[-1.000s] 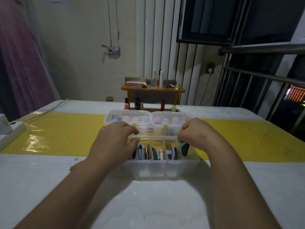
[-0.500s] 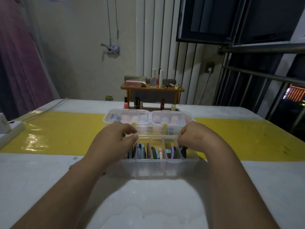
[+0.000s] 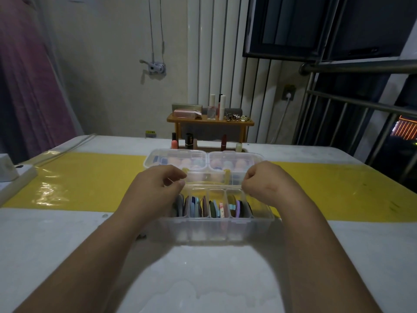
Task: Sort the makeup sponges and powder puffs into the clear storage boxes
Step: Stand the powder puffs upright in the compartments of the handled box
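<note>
A clear storage box stands on the table in front of me, divided into compartments. Several coloured powder puffs stand upright in it. My left hand and my right hand each pinch an end of a clear lid that lies along the box's far rim. My left hand covers the box's left end. Behind it stand two closed clear boxes, a left one and a right one, holding pinkish makeup sponges.
A yellow strip runs across the white table. Lipsticks and small bottles stand at the far edge under a small wooden shelf with more cosmetics. A white box sits at the left edge. Metal railings are on the right.
Both hands have shifted slightly up and away from me with the lid's edge. More of the puffs in the near box show now.
</note>
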{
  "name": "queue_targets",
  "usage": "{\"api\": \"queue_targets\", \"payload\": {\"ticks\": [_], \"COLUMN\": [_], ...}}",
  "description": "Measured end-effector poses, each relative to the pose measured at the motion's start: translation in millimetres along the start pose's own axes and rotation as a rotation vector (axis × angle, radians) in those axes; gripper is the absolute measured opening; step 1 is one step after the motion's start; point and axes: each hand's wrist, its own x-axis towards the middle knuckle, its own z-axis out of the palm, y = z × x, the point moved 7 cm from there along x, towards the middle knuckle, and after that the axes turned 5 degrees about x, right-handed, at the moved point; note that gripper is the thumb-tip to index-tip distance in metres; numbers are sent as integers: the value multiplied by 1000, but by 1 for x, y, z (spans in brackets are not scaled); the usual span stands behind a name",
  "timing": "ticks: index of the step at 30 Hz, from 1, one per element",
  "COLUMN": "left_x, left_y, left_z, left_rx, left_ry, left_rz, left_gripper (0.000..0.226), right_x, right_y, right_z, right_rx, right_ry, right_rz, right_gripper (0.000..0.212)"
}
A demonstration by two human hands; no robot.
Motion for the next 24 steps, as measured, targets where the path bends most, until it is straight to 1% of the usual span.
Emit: {"api": "queue_targets", "payload": {"ticks": [3, 7, 10, 13, 16, 18, 20, 22, 24], "left_x": [2, 6, 9, 12, 15, 16, 16, 12, 9], "left_y": [-10, -34, -54, -74, -87, -90, -89, -86, -84], "left_z": [-6, -18, -21, -22, -17, -10, -3, 2, 6], "left_rx": [-206, -298, -241, -136, -42, 25, 72, 99, 128], "left_ry": [53, 192, 240, 239, 177, 96, 9, -83, -152], "left_rz": [-87, -194, -271, -309, -335, -342, -335, -338, -331], "left_gripper": [24, 37, 35, 27, 20, 16, 12, 7, 10], "right_x": [-2, -4, -8, -14, -15, -14, -14, -14, -14], "right_y": [-6, -17, -31, -43, -48, -50, -51, -51, -53], "right_z": [-2, 3, 16, 33, 46, 47, 47, 48, 51], "right_rx": [49, 141, 193, 228, 200, 167, 131, 88, 28], "right_ry": [57, 54, -17, -118, -163, -134, -112, -117, -113], "right_rz": [-56, -145, -232, -268, -279, -291, -294, -296, -304], "right_gripper": [16, 17, 16, 13, 19, 25, 25, 29, 30]}}
